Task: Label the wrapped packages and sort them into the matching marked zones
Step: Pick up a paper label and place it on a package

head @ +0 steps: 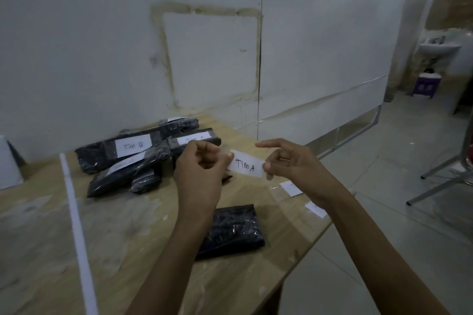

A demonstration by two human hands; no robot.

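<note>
A stained white wall (102,46) backs the wooden table (128,238); grey tiled floor (409,161) lies right.

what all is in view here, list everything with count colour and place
Tim A label: one, white, held in the air between both hands
piled packages: at least five, black, far side of the table, several with white labels
unlabelled package: one, black, nearer on the table, partly under the left forearm
spare labels: two, white, table's right edge
tape line: one, white, along the table left of the pile
table: one, light wood
sink: one, white, far right background
left hand: pinches the label's left end
right hand: pinches its right end
</note>
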